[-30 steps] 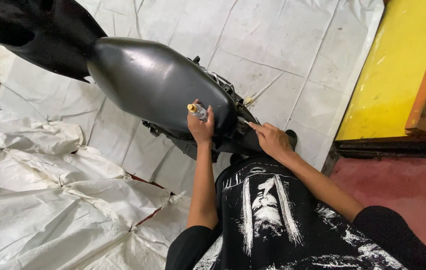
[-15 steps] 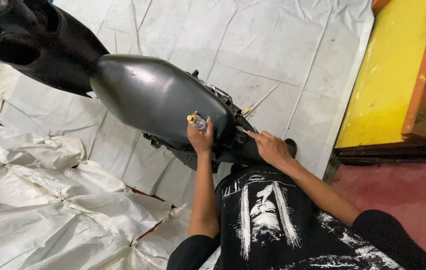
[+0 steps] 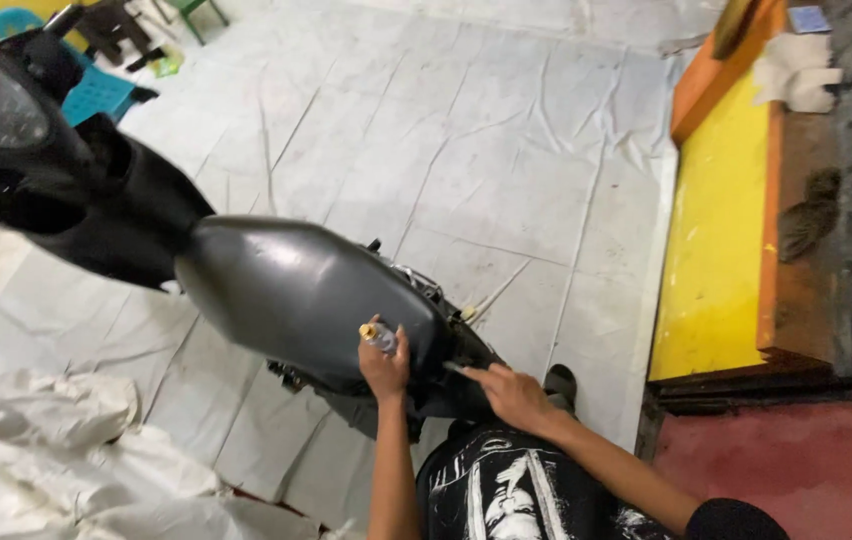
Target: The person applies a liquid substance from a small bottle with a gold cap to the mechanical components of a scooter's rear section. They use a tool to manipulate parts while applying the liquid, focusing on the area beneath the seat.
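Gripping a small spray can (image 3: 378, 337), left hand (image 3: 384, 368) beside grey tank (image 3: 296, 290); right hand (image 3: 514, 395) fingers spread.

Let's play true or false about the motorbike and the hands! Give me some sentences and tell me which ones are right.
1. The left hand holds a small spray can with a yellowish tip. True.
2. The motorbike's fuel tank is bright red. False: it is dark grey with a dull sheen.
3. The right hand rests its fingers at the rear of the tank. True.
4. The floor under the motorbike is bare green grass. False: it is covered with whitish sheeting.
5. A yellow and orange board lies to the right of the motorbike. True.
6. The right hand grips a big hammer. False: it holds nothing that can be seen.
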